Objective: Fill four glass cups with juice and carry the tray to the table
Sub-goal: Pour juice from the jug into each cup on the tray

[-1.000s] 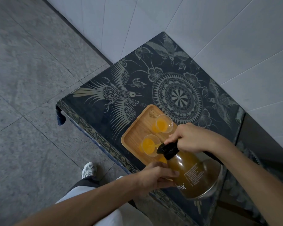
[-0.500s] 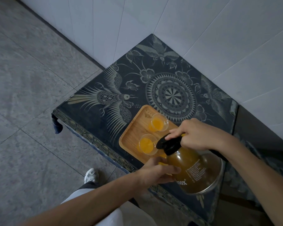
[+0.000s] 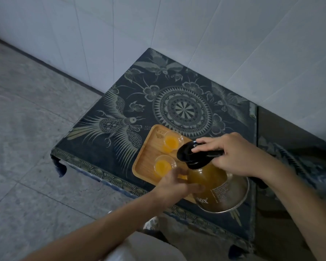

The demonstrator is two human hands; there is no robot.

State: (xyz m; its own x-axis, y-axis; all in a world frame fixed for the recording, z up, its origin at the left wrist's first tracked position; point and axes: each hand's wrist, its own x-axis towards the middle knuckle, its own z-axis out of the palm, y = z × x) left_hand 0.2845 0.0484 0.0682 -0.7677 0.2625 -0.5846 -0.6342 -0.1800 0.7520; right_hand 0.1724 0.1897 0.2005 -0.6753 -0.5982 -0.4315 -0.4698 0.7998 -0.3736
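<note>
A wooden tray (image 3: 145,162) lies on the patterned low table (image 3: 120,102). Two glass cups with orange juice stand on it, one at the back (image 3: 172,141) and one nearer (image 3: 163,165). A sliver of a third juice-filled cup (image 3: 183,177) shows between my fingers and the jug. My right hand (image 3: 231,155) grips the black handle and lid of a glass jug of juice (image 3: 211,183), which leans over the tray's right part. My left hand (image 3: 174,185) is blurred, with its fingers spread against the jug's glass side.
The table stands in a corner against a white tiled wall (image 3: 196,34). A dark cabinet top (image 3: 290,140) adjoins it on the right. Grey stone floor (image 3: 26,129) lies to the left. My legs in light trousers (image 3: 145,247) are below the table's front edge.
The jug has swung up from its steep pouring tilt, so its lid sits higher. My left hand's fingers have loosened and spread. The view has shifted to the right.
</note>
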